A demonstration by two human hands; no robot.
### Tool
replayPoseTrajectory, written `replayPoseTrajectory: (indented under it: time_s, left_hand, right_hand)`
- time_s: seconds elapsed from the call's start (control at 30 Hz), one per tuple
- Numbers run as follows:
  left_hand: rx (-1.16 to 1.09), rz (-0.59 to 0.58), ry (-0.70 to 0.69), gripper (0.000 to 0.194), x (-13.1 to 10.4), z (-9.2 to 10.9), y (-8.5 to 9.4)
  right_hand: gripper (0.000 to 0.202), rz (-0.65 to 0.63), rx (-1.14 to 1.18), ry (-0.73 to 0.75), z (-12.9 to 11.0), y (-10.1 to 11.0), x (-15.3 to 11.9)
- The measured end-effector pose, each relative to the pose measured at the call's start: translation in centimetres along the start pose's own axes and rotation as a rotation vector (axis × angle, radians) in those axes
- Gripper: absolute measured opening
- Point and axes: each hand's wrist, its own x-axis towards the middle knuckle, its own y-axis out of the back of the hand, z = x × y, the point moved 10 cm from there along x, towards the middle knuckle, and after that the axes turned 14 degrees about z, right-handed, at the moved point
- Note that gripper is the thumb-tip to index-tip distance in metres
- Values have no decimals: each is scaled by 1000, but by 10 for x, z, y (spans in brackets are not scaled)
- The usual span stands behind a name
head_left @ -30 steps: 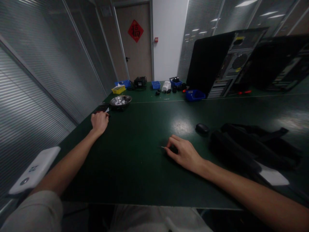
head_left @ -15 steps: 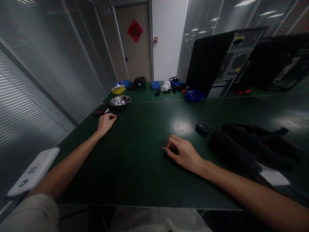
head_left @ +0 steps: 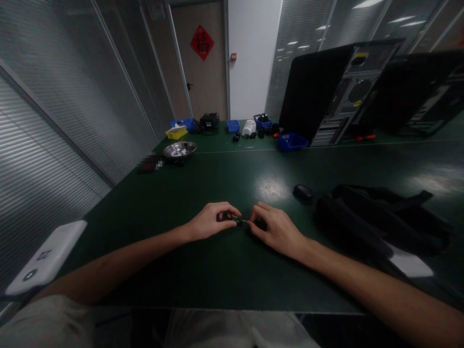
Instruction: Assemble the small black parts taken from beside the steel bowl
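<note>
My left hand point(head_left: 213, 220) is closed in a pinch on a small dark green piece point(head_left: 237, 220), low over the green table point(head_left: 203, 270). Just to its right, my right hand point(head_left: 273, 226) pinches a thin light-coloured pin point(head_left: 244, 221) between thumb and forefinger. The tip of the pin points left and meets or nearly meets the green piece; contact is too small to tell. The hands are a short gap apart, both near the table's middle.
A black mouse point(head_left: 303, 193) and a black bag point(head_left: 377, 217) lie to the right. Farther back are a metal bowl point(head_left: 180, 150), a yellow tray point(head_left: 176, 133), a blue bin point(head_left: 292, 142) and a computer tower point(head_left: 322, 92). A white device point(head_left: 47, 256) is at the left edge.
My left hand has come from beside the metal bowl toward me and to the right, up to my right hand, and the green piece now shows in it. My right hand has stayed in place.
</note>
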Motion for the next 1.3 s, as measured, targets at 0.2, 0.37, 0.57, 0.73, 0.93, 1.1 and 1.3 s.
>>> replayPoseTrajectory:
  time_s: [0.2,0.37,0.57,0.73,0.93,1.1,1.3]
  left_hand:
    - [13,2,-51,21,0,5,1]
    - [-2,0,-10,22,1,-1,1]
    - [-24,-17,-5,23,1,-5,0]
    - [-8,-20,-7,23,2,-5,0]
    - [-7,-18,-14,24,2,-5,0]
    - [-17,-19,-39,25,0,-3,-1]
    - [-58,-32,19,26,1,-10,-2]
  right_hand:
    - [7,-12,-18,2,-1,1,0]
    - [8,-13,-22,5,0,-2,-1]
    - [7,-8,-12,27,-2,-3,-2]
    - [7,-8,31,32,-2,-4,-3]
    - [8,-19,37,35,-3,-5,-2]
    - [6,-34,-1,51,-8,-8,-1]
    - [8,-28,8,69,-9,-11,-1]
